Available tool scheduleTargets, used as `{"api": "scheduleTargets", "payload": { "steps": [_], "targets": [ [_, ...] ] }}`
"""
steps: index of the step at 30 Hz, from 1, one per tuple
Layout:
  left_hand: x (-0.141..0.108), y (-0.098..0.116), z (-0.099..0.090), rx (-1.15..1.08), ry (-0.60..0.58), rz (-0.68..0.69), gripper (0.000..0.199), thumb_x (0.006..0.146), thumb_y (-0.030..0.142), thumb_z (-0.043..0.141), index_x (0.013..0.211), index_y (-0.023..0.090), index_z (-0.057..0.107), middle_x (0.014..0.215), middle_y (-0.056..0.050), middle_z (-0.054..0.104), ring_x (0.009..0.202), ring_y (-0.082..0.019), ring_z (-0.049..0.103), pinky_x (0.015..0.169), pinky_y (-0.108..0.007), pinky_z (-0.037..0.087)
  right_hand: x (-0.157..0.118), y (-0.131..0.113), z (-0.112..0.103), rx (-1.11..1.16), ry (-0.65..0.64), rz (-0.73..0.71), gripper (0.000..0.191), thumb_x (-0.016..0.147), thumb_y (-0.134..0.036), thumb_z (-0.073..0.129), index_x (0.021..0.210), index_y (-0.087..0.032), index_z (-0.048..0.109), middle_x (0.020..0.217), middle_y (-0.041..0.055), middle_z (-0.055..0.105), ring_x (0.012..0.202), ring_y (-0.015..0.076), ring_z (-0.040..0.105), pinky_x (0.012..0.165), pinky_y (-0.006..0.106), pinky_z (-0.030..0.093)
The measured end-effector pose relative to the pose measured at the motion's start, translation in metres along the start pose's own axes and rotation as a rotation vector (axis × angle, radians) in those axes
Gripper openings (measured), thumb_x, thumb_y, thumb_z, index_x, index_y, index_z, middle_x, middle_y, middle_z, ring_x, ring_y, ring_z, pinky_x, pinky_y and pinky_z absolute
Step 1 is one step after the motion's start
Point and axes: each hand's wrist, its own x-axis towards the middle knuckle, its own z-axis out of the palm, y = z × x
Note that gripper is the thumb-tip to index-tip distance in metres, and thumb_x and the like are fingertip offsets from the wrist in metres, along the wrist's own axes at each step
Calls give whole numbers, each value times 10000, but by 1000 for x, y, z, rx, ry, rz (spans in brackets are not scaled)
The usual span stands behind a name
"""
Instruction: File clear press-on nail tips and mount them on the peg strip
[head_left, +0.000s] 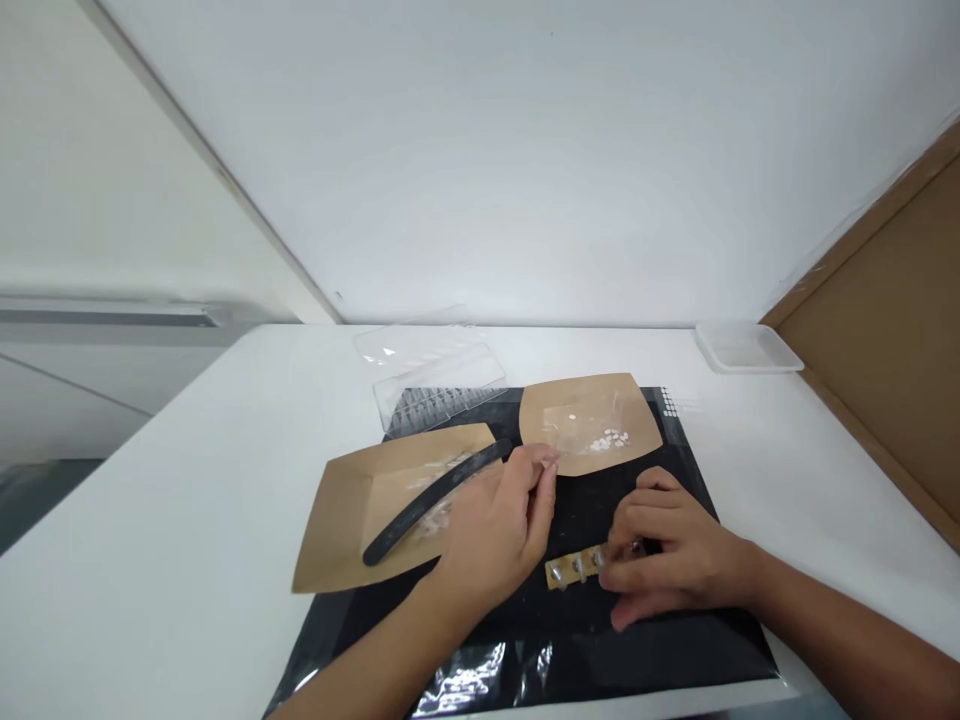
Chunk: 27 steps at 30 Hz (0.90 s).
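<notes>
My left hand [504,508] is closed in a pinch beside the right edge of the left cardboard tray [341,500]; whatever its fingertips hold is too small to make out. A curved black nail file [427,510] lies across that tray, over clear pieces [435,518]. My right hand [664,548] is closed, its fingers curled down over the right part of a short tan strip [568,569]. Small clear curved pieces [578,567] sit on the strip's uncovered left part. Its right part and what the fingers grip are hidden.
A second cardboard tray [637,405], behind my hands, holds a clear bag [574,425] and small white bits [609,439]. Clear plastic cases [442,385] lie at the back left. A black sheet [577,650] covers the white table [187,500]. Back right is a translucent container [750,348].
</notes>
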Motion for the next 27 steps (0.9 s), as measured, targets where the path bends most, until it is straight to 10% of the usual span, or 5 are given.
{"api": "scheduleTargets", "payload": {
  "steps": [6, 12, 18, 27],
  "targets": [
    [1, 1, -2, -71, -8, -55, 141, 1097, 225, 423, 1205, 228, 514, 690, 60, 668, 601, -173, 684, 627, -318, 508, -4, 5, -7, 21, 245, 8, 175, 1037, -233, 663, 1197, -188, 718, 847, 5, 782, 753, 126, 724, 683, 296, 487],
    [1, 0, 1, -107, 31, -38, 245, 1075, 152, 379, 1277, 214, 502, 827, 1, 704, 772, -193, 718, 768, -356, 577, -13, 12, -5, 15, 239, 210, 665, 979, 49, 411, 1560, -265, 483, 1338, 88, 737, 1193, 193, 715, 901, 371, 629],
    [0, -1, 1, -88, 59, 56, 389, 979, 30, 385, 1309, 201, 503, 1117, -106, 687, 1041, -237, 701, 920, -411, 590, -13, 17, 1, -97, 264, 406, 718, 984, -9, 366, 1649, -274, 316, 1614, 120, 507, 1462, 265, 523, 1095, 515, 566],
    [10, -9, -9, 39, 38, 43, 120, 1024, 157, 488, 1056, 199, 595, 1035, -91, 672, 991, -258, 644, 892, -433, 563, -8, 28, -3, -341, 33, 373, 345, 1004, -258, 646, 1348, -246, 632, 1273, 88, 749, 1340, 305, 606, 1098, 529, 406]
  ]
}}
